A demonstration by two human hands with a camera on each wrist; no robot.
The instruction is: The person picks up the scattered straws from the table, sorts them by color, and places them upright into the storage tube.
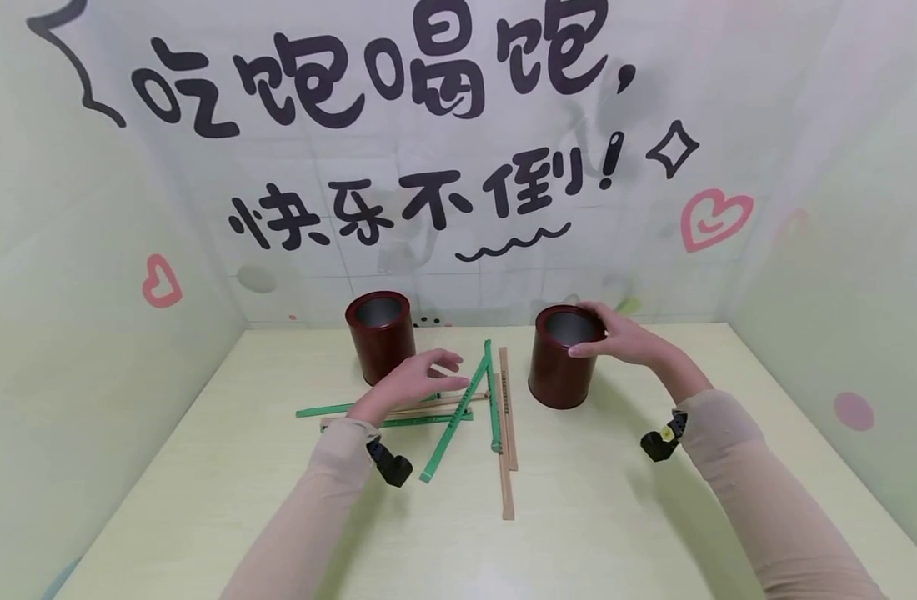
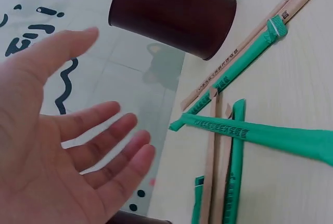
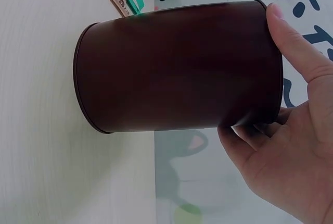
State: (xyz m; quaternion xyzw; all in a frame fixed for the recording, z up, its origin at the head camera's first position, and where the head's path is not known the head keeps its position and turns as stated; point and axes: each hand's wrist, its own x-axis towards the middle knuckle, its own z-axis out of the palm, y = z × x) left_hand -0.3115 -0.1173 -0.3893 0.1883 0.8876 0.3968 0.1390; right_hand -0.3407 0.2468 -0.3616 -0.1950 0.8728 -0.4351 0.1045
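Note:
My right hand [image 1: 629, 338] grips the upper part of a dark red cylindrical canister [image 1: 560, 377]. The thumb lies at the near side of its rim and the fingers curl round the far right side, partly hidden. This canister stands upright with its open top showing a grey inside. My left hand [image 1: 408, 385] hovers over a pile of slim wrapped sticks, fingers spread and nothing between them. In the left wrist view, several green-wrapped sticks [image 2: 260, 133] and brown-wrapped sticks [image 2: 210, 161] with dark print cross each other on the table.
A second dark red canister [image 1: 383, 340] stands upright behind my left hand, open at the top. The pale wooden table [image 1: 578, 517] meets a printed backdrop [image 1: 443, 283] with large dark writing. Similar pale walls rise at both sides. A small black camera sits on each wrist.

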